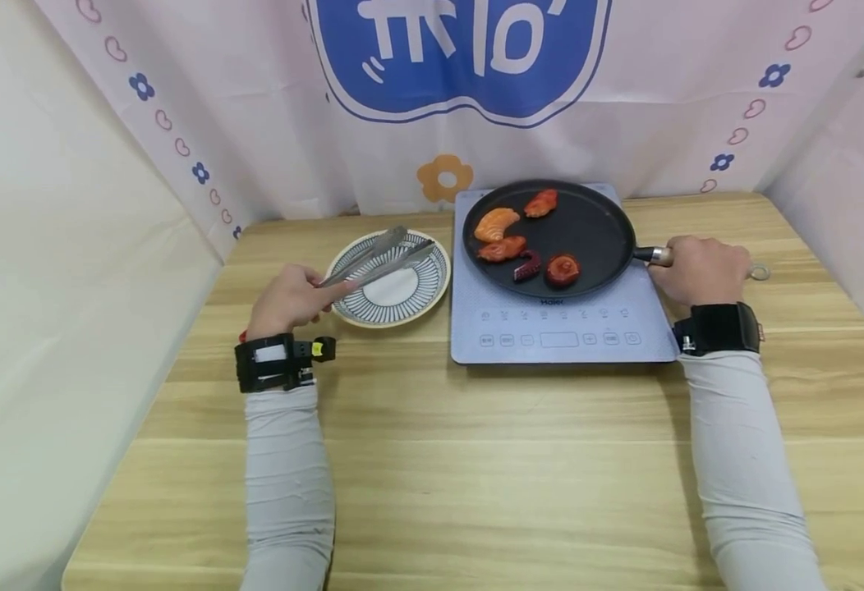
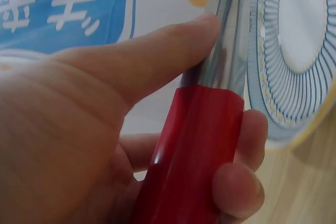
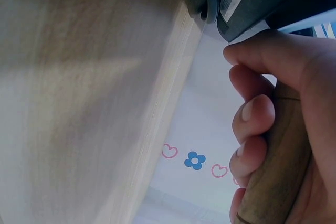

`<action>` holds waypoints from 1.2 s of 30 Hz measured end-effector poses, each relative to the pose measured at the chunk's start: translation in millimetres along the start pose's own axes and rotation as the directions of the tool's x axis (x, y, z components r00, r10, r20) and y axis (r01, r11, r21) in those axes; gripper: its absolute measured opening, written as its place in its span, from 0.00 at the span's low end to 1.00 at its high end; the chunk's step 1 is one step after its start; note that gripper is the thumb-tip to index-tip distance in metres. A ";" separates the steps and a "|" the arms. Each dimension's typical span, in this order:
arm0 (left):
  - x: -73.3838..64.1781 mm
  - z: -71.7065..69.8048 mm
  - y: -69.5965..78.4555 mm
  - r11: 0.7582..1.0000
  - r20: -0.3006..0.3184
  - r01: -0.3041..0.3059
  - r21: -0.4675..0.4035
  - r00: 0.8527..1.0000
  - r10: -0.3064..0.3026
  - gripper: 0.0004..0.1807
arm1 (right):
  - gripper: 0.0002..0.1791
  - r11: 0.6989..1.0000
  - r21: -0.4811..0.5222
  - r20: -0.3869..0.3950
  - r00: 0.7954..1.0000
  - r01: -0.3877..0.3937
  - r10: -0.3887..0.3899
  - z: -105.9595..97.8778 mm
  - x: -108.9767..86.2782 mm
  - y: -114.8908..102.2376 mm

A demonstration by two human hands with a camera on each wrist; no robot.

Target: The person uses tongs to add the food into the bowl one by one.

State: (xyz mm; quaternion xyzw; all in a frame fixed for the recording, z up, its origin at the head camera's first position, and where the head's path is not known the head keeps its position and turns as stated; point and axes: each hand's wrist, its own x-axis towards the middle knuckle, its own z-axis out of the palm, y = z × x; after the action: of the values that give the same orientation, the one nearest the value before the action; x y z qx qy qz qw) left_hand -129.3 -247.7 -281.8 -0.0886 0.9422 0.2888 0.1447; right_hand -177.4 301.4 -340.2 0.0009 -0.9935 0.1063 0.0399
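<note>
In the head view my left hand (image 1: 289, 300) holds metal tongs (image 1: 393, 265), whose arms reach over a white plate (image 1: 400, 310) with dark stripes. The left wrist view shows fingers curled round the tongs' red handle (image 2: 197, 145), with the thumb along the metal. My right hand (image 1: 704, 269) grips the wooden handle (image 3: 283, 150) of a black frying pan (image 1: 598, 238). Toward the pan's left side lie an orange striped slice (image 1: 496, 223), two reddish-brown pieces like chicken wings (image 1: 502, 249), a dark red curled tentacle (image 1: 527, 267) and a round red piece (image 1: 562, 269).
Beneath the pan is a pale induction cooker (image 1: 565, 351) with a row of touch buttons at its front. Plate and cooker stand side by side on the wooden table (image 1: 476, 460). A printed curtain (image 1: 388, 156) hangs along the back edge.
</note>
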 end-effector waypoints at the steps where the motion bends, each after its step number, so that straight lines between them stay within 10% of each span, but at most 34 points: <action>1: 0.6 -0.5 -1.5 1.000 0.002 -0.002 -0.002 1.000 0.002 0.34 | 0.19 1.000 -0.001 0.000 1.000 -0.001 0.001 -0.5 0.0 1.0; 36: 10.3 -4.0 -18.9 1.000 0.190 -0.013 0.002 0.982 0.012 0.34 | 0.16 0.997 0.073 0.026 1.000 0.009 -0.011 -6.4 -3.5 -2.6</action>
State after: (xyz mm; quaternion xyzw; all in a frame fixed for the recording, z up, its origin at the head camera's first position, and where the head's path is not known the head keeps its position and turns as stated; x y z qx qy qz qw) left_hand -135.2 -266.3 -291.7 -0.0546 0.9251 0.2954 0.2321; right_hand -173.3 300.1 -333.6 0.0087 -0.9894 0.1422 0.0273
